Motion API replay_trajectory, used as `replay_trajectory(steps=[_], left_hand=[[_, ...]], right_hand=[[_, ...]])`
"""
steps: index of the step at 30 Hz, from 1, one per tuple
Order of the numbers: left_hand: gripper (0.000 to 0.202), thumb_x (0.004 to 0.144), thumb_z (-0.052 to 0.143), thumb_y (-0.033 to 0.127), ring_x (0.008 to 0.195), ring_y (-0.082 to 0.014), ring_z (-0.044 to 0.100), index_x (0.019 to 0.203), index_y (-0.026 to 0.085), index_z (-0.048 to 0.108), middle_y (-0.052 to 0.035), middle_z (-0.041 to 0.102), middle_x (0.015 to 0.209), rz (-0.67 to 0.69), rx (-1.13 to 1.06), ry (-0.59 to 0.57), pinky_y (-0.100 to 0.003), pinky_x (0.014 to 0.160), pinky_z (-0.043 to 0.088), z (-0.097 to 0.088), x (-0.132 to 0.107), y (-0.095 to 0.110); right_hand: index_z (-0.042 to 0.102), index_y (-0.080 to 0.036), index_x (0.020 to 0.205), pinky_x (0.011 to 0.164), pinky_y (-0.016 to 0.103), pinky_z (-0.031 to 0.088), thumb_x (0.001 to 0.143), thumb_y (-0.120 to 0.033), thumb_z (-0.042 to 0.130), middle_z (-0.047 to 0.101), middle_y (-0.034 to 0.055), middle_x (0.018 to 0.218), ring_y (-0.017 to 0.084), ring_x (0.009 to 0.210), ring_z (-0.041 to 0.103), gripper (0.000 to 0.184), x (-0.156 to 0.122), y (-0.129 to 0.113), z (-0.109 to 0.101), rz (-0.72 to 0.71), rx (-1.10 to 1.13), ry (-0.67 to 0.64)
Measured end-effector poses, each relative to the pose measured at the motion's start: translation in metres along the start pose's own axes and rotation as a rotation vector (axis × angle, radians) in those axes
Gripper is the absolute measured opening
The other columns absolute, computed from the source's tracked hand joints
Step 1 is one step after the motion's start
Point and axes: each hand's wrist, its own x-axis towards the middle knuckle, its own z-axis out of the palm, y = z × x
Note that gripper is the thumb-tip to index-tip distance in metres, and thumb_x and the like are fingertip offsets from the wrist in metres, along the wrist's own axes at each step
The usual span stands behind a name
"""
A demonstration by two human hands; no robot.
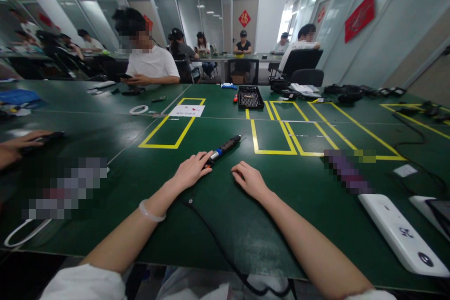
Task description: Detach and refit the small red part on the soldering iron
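Note:
Midway across the green table, an electric screwdriver lies with its black tip pointing away to the right; it has a silver section and a blue band. My left hand is laid over its rear end, fingers on the far side and thumb on the near side, gripping it lightly. A black cable leads from beneath that hand toward the table's front edge. My right hand rests on the tabletop to the right of the screwdriver, fingers loosely bent and apart, with nothing in it.
Yellow tape outlines mark the table. Farther back sit a black tray of small parts, a red-handled item and a white sheet. A white power bank-like device lies right. Another person's hand is at left.

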Motion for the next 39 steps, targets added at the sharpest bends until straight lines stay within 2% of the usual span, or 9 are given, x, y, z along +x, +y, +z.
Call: replay_trajectory(steps=[11,15,22,26,29,33,36,37,39], left_hand=[[0.067,0.090,0.037,0.055,0.118,-0.0333,0.051,0.149,0.026,0.027,-0.0124,0.041,0.145,-0.386,-0.030,-0.056,-0.042,0.092,0.043,-0.002,-0.031,-0.166],[0.066,0.090,0.038,0.053,0.115,-0.0372,0.053,0.147,0.022,0.030,-0.0167,0.042,0.143,-0.461,0.004,-0.049,-0.045,0.088,0.044,-0.005,-0.044,-0.197],[0.046,0.090,0.035,0.051,0.096,-0.0340,0.060,0.118,0.019,0.054,-0.0178,0.058,0.116,-0.602,0.128,0.151,-0.041,0.073,0.047,-0.014,-0.060,-0.166],[0.039,0.091,0.034,0.049,0.092,-0.0311,0.061,0.103,0.020,0.057,-0.0140,0.063,0.105,-0.678,0.080,0.170,-0.039,0.071,0.048,-0.019,-0.059,-0.160],[0.035,0.088,0.042,0.047,0.094,-0.0299,0.062,0.103,0.019,0.057,-0.0116,0.065,0.102,-0.684,-0.005,0.262,-0.039,0.076,0.049,-0.024,-0.048,-0.147],[0.032,0.083,0.052,0.043,0.088,-0.0210,0.065,0.100,0.017,0.058,-0.0065,0.069,0.093,-0.421,-0.517,0.261,-0.033,0.082,0.049,-0.025,-0.021,-0.093],[0.041,0.083,0.053,0.045,0.085,-0.0184,0.065,0.109,0.015,0.061,-0.0071,0.069,0.095,-0.175,-0.867,0.061,-0.032,0.079,0.050,-0.021,-0.002,-0.037],[0.043,0.084,0.052,0.045,0.086,-0.0181,0.064,0.114,0.015,0.061,-0.0074,0.069,0.097,-0.111,-0.908,0.007,-0.031,0.078,0.050,-0.019,0.002,-0.019],[0.044,0.086,0.052,0.043,0.089,-0.0182,0.063,0.119,0.017,0.062,-0.0076,0.069,0.101,0.004,-0.901,-0.068,-0.030,0.077,0.048,-0.015,0.007,0.009]], right_hand=[[0.060,-0.021,0.097,0.068,0.023,0.040,0.094,-0.021,0.050,0.058,0.0014,0.091,0.013,0.076,0.056,0.010,0.001,-0.002,0.004,0.014,0.000,-0.068],[0.060,-0.021,0.096,0.068,0.023,0.040,0.094,-0.021,0.050,0.059,0.0012,0.091,0.013,0.076,0.056,0.010,0.002,-0.002,0.003,0.017,0.003,-0.071],[0.060,-0.021,0.095,0.070,0.023,0.040,0.093,-0.021,0.051,0.059,0.0013,0.091,0.013,0.080,0.057,0.010,0.002,0.000,0.005,0.015,-0.010,-0.084],[0.060,-0.021,0.094,0.071,0.024,0.040,0.093,-0.021,0.051,0.059,0.0014,0.091,0.014,0.082,0.057,0.010,0.002,-0.001,0.004,0.014,-0.009,-0.085],[0.060,-0.021,0.094,0.070,0.024,0.040,0.093,-0.021,0.051,0.059,0.0014,0.090,0.014,0.081,0.057,0.009,0.002,-0.002,0.005,0.013,0.009,-0.077],[0.059,-0.020,0.084,0.066,0.024,0.039,0.093,-0.023,0.051,0.058,0.0009,0.085,0.014,0.075,0.055,0.012,0.004,-0.002,0.008,0.035,0.043,-0.065],[0.058,-0.020,0.087,0.066,0.024,0.039,0.092,-0.023,0.051,0.058,0.0000,0.080,0.013,0.071,0.054,0.009,0.005,0.000,0.011,0.053,0.103,-0.049],[0.058,-0.020,0.093,0.066,0.024,0.040,0.091,-0.022,0.052,0.058,-0.0006,0.080,0.013,0.070,0.054,0.006,0.005,0.001,0.012,0.062,0.141,-0.042],[0.053,-0.021,0.109,0.065,0.024,0.041,0.089,-0.021,0.053,0.059,-0.0016,0.080,0.013,0.067,0.054,0.020,0.005,0.001,0.012,0.080,0.232,-0.031]])
